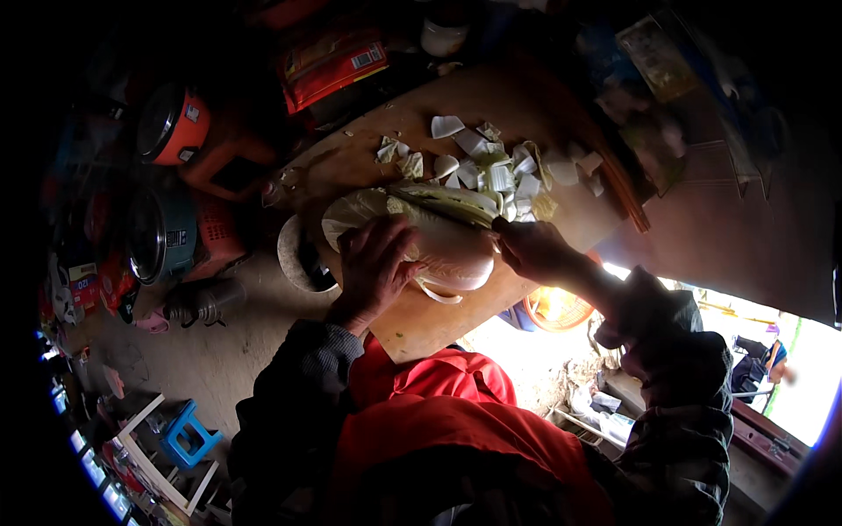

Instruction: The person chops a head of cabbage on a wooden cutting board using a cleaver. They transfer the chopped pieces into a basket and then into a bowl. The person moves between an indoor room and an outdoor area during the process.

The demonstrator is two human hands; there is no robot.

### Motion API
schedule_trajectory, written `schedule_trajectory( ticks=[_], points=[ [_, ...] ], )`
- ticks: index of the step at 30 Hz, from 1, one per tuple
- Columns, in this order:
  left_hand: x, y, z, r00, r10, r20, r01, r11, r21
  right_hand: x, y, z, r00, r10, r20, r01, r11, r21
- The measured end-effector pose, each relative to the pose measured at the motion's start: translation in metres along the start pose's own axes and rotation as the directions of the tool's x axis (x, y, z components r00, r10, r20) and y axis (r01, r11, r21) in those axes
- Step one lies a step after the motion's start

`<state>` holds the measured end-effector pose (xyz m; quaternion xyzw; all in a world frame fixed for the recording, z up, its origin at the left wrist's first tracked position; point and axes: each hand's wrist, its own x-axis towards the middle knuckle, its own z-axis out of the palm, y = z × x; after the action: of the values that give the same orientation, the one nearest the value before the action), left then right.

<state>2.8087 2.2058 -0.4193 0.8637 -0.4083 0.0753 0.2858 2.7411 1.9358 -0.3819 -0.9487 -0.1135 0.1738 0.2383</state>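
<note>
A large pale napa cabbage (447, 250) lies on its side on a wooden board (408, 324), with a long cut open along its far side. My left hand (377, 263) grips it from above near its left end, fingers bent over the leaves and thumb toward me. At the cabbage's right end, my right hand (535, 250) is closed round the dark handle of what looks like a knife; the blade is hidden at the cut. Beyond the cabbage, chopped white and pale green cabbage pieces (500, 178) lie in a loose heap.
A red rice cooker (189, 127) and a green lidded pot (167, 237) stand to the left. A red package (333, 70) lies past the board. On the floor, a blue stool (189, 434) is at lower left; an orange basket (559, 309) sits below the board's right edge.
</note>
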Motion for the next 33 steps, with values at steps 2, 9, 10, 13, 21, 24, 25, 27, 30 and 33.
schedule_trajectory(
  ticks=[2,9,10,13,21,24,25,27,30,33],
  points=[
    [-0.002,0.000,0.000,1.000,0.021,-0.006,-0.021,1.000,-0.002,0.003,0.011,0.000,0.998,-0.039,-0.045,0.035,0.997,-0.069],
    [-0.003,0.003,-0.007,0.997,0.019,-0.074,-0.018,1.000,0.016,-0.033,-0.047,-0.065,0.987,0.073,-0.144,-0.076,0.997,-0.017],
    [-0.003,0.004,-0.008,0.997,0.021,-0.080,-0.021,1.000,0.001,-0.032,-0.054,-0.068,0.989,0.061,-0.137,-0.063,0.998,-0.011],
    [-0.002,0.007,-0.008,0.998,0.038,-0.058,-0.036,0.999,0.031,-0.018,-0.060,-0.060,0.995,-0.049,-0.085,0.039,0.993,-0.114],
    [-0.003,0.003,-0.003,0.998,0.044,-0.042,-0.043,0.999,0.020,0.020,-0.063,-0.031,0.997,-0.077,0.012,0.077,0.985,-0.154],
    [-0.004,0.001,-0.001,0.999,0.032,-0.029,-0.031,0.999,0.020,0.049,-0.066,-0.021,0.995,-0.048,0.082,0.059,0.988,-0.141],
    [-0.002,0.003,-0.002,0.999,0.030,-0.032,-0.030,0.999,0.015,0.048,-0.068,-0.027,0.995,-0.040,0.095,0.055,0.985,-0.166],
    [-0.004,0.003,-0.006,0.999,0.011,-0.040,-0.010,0.999,0.033,0.039,-0.073,-0.044,0.990,-0.035,0.140,0.063,0.978,-0.200],
    [0.000,0.007,-0.004,0.999,0.025,-0.047,-0.024,1.000,0.012,-0.015,-0.056,-0.069,0.972,0.066,0.224,-0.006,0.965,-0.261],
    [-0.007,0.004,-0.003,1.000,0.001,-0.031,0.002,0.997,0.079,-0.020,-0.024,-0.016,0.990,0.061,0.130,-0.038,0.983,-0.179]
  ],
)
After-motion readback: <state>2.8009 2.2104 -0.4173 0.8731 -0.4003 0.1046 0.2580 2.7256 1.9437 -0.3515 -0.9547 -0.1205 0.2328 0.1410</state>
